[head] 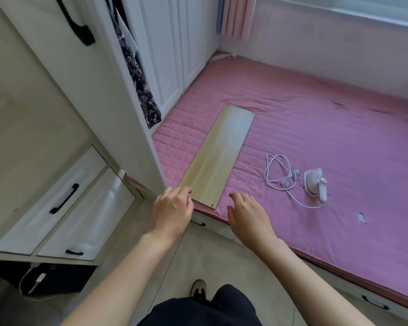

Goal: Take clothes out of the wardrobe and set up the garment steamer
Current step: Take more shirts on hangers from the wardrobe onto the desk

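1. Garment steamer (315, 184), seen from the head camera: a small white handheld unit lying on the pink quilted mattress (339, 137), well to the right of both hands. No brand name or lettering can be read on its body; it is too small to tell.
2. Its white cord (278, 171) lies in loose loops on the mattress just left of the steamer, with the plug near the loops, and one strand curves round below the unit.
3. A long pale wooden board (218, 156) lies flat on the mattress, running from its near edge diagonally away, with small dark holes at its corners. No writing shows on it.
4. The left hand (172, 211) is at the board's near left corner, fingers curled over the board's near edge, back of the hand upward.
5. The right hand (246, 214) is just right of the board's near end, over the mattress edge, fingers loosely bent and holding nothing. Whether it touches the mattress I cannot tell.
6. At the left, a white wardrobe door (57, 67) with a black handle stands open, and a dark patterned garment (139, 78) hangs behind its edge.
7. Below the door are white drawers (64, 208) with black handles.
8. A pink curtain (238, 17) hangs at the far corner.
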{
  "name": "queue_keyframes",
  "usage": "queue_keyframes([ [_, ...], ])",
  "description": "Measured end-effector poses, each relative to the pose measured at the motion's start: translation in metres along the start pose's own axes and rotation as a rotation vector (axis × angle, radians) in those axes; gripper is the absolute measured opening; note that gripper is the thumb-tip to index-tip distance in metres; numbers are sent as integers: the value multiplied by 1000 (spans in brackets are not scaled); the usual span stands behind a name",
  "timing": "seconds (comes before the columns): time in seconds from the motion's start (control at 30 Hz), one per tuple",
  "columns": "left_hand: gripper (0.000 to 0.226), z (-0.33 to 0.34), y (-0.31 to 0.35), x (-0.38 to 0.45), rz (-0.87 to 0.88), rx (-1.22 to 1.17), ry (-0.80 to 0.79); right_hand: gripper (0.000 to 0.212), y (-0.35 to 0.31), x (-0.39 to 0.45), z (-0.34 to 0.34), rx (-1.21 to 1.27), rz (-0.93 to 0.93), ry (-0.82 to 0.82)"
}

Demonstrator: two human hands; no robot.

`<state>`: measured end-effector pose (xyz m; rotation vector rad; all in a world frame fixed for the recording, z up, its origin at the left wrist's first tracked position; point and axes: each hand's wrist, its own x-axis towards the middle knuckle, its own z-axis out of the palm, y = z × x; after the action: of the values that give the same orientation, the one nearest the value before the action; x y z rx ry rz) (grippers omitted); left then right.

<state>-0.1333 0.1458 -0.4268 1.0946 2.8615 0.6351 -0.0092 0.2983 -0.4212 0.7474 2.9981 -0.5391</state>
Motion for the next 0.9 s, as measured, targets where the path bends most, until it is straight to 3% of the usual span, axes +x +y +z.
queue_keyframes([
  [0.27,22,10,5,88,-40,-11,20,36,15,98,-23,-9,-131,16],
  [0.43,24,8,9,152,-187,-53,38,33,22,168,-44,-27,-249,7],
  [0.57,27,-3,9,207,-305,-46,136,30,26,226,-65,-4,-350,0],
  [0.9,18,-51,-3,295,-449,245,411,24,-4,356,-118,-47,-682,87],
])
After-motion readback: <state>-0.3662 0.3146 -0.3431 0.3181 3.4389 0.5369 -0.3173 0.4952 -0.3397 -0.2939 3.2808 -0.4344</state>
